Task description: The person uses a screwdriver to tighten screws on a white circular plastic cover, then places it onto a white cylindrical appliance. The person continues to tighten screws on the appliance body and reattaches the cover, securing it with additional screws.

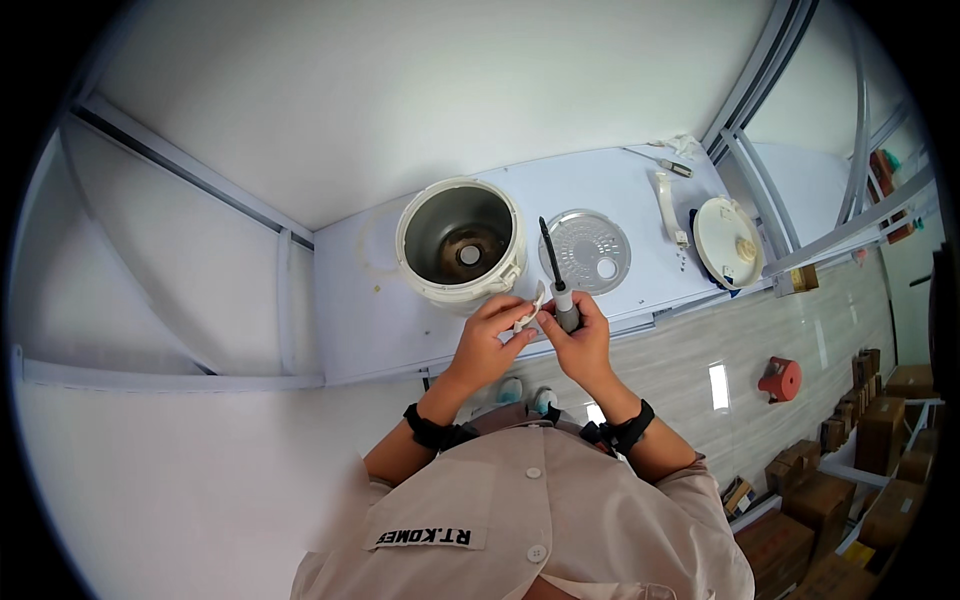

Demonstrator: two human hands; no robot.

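Fingers (507, 306) of both hands are closed. On a pale table (365, 335) stands a white cooker body (508, 270), open at the top, near the left hand (484, 343). Well to the right lies a round cream lid (718, 243), and between them a perforated metal disc (585, 248). Beside the lid is a curved white handle (667, 207). At the table's near edge, the right hand (588, 345) grips a grey-handled screwdriver (566, 308); the left pinches a small white plastic piece (531, 312). Tiny dark bits (683, 263) lie by the handle.

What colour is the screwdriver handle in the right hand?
The handle is grey, whitish toward the dark shaft; the head view shows it.
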